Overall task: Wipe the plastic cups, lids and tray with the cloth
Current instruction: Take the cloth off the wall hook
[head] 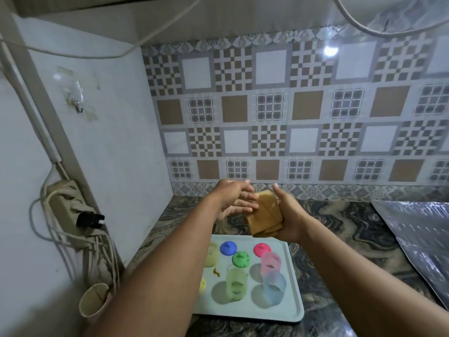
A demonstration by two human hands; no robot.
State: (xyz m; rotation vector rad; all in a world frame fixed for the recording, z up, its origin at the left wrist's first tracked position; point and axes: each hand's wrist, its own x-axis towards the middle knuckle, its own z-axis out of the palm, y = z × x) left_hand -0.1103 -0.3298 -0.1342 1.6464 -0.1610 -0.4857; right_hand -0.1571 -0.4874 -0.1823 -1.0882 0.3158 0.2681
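Both arms reach forward, hands raised above the counter. Right hand grips a folded tan cloth, fingers wrapped round its edge. Left hand is flat, fingers straight, tips against the cloth's side. Cloth is thick and layered, held over the far end of the pale tray. The tray carries translucent cups and coloured lids, with a brown smear near the green cup.
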